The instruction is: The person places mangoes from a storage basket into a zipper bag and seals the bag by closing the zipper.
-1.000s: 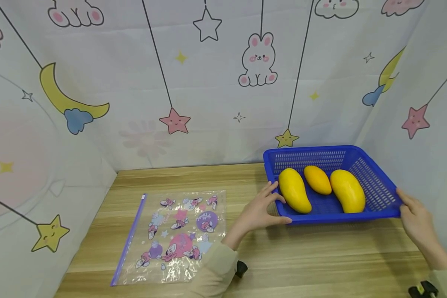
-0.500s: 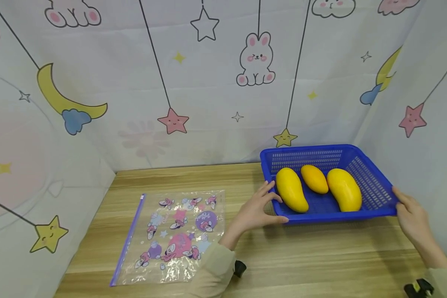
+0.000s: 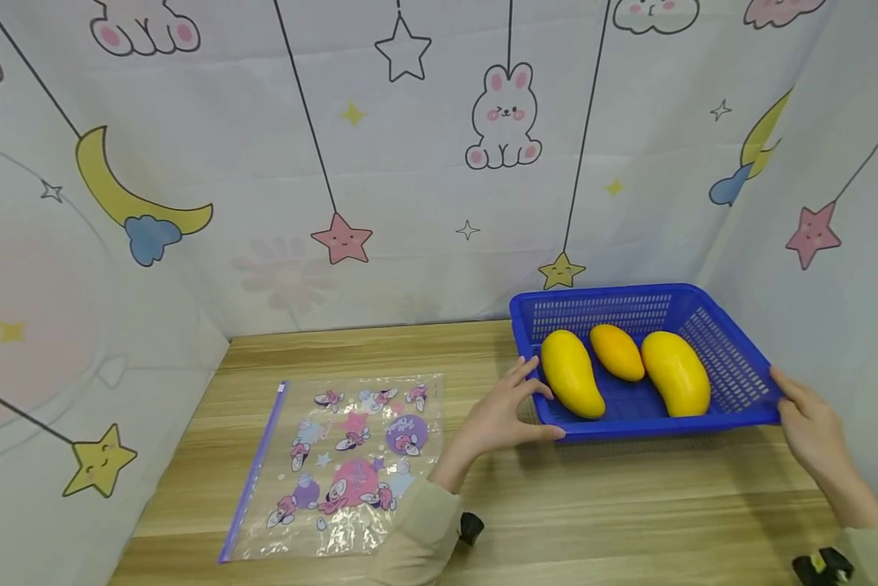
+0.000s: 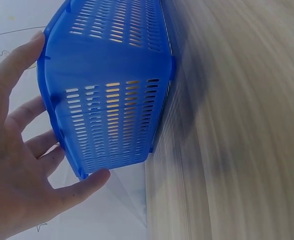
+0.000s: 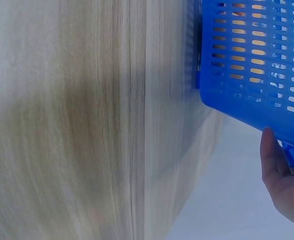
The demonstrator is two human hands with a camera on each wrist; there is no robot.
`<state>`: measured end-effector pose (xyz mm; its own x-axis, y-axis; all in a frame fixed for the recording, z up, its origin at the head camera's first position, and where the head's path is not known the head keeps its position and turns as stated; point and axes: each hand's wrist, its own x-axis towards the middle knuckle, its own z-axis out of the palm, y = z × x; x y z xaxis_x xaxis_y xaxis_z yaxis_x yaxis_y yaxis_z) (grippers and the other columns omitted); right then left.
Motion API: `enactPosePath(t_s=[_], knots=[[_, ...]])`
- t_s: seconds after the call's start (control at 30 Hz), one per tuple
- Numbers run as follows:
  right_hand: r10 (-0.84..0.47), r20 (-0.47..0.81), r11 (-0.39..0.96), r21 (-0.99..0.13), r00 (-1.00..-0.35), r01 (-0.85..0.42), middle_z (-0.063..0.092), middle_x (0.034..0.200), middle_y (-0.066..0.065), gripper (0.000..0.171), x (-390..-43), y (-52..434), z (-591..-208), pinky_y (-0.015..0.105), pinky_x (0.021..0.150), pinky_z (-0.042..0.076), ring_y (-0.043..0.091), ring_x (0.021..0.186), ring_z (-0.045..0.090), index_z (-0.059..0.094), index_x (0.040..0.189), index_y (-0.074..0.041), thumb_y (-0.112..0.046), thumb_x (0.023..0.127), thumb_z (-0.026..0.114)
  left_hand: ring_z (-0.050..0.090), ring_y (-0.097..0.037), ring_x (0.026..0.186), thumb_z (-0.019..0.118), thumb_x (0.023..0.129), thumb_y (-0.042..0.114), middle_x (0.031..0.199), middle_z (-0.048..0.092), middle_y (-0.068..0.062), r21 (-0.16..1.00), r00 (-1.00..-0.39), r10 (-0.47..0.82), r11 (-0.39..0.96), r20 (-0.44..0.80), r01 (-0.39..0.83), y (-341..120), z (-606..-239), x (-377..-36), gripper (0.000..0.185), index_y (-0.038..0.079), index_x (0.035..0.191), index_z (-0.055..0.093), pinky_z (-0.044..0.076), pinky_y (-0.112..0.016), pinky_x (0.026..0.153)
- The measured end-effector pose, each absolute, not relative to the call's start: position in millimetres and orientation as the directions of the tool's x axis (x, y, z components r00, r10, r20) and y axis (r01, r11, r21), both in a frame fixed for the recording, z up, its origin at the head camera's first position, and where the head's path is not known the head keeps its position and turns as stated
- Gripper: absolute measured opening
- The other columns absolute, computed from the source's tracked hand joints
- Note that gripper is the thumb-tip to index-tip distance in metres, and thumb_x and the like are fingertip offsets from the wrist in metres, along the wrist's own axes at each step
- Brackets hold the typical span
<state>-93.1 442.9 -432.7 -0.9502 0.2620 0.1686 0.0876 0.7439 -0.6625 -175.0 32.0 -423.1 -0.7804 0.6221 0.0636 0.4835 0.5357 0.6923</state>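
Both hands, left (image 3: 499, 412) and right (image 3: 807, 423), gripped the basket (image 3: 731, 376) of mangoes (image 3: 570, 373) by its corners; next, I judged, setting it down steadily.

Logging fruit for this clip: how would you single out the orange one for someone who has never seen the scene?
Find the blue basket at the right end of the wooden table, held between both hands. Three mangoes lie inside; take the middle one, toward the back wall. It is shorter and deeper orange than the two long yellow mangoes flanking it.
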Motion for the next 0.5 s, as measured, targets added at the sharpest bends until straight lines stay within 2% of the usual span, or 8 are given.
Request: enactPosePath(t_s=[0.17,0.4,0.5], knots=[[0.254,0.167,0.748,-0.659,-0.953,0.083,0.024,0.147,0.04,0.05,-93.7,441.1,-431.1,0.068,0.113,0.011,0.059,0.136,0.015,0.021,0.15,-0.002,-0.015,0.102,0.021,0.009,-0.018,0.152,0.073,0.079,0.051,0.162,0.019,0.004,0.691,-0.779,0.623,0.536,0.063,0.485,29.9,-422.4,-174.5,0.05,0.02,0.117,0.061,0.027,-0.056,0.117],[0.249,0.197,0.747,-0.662,-0.948,0.059,0.027,0.145,0.041,0.05,-94.9,437.0,-432.8,0.063,0.116,0.01,0.057,0.137,0.017,0.023,0.149,-0.002,-0.015,0.101,0.021,0.01,-0.021,0.152,0.073,0.079,0.051,0.162,0.019,0.004,0.685,-0.778,0.624,0.536,0.072,0.494,25.3,-420.6,-172.1,0.05,0.02,0.116,0.061,0.026,-0.054,0.118],[0.245,0.19,0.739,-0.671,-0.951,0.056,0.025,0.145,0.042,0.05,-94.2,436.8,-432.9,0.067,0.114,0.01,0.059,0.136,0.016,0.021,0.15,-0.002,-0.014,0.101,0.021,0.01,-0.02,0.152,0.073,0.079,0.051,0.162,0.02,0.004,0.683,-0.777,0.625,0.534,0.078,0.498,24.8,-419.9,-171.7,0.05,0.02,0.116,0.061,0.027,-0.055,0.117]])
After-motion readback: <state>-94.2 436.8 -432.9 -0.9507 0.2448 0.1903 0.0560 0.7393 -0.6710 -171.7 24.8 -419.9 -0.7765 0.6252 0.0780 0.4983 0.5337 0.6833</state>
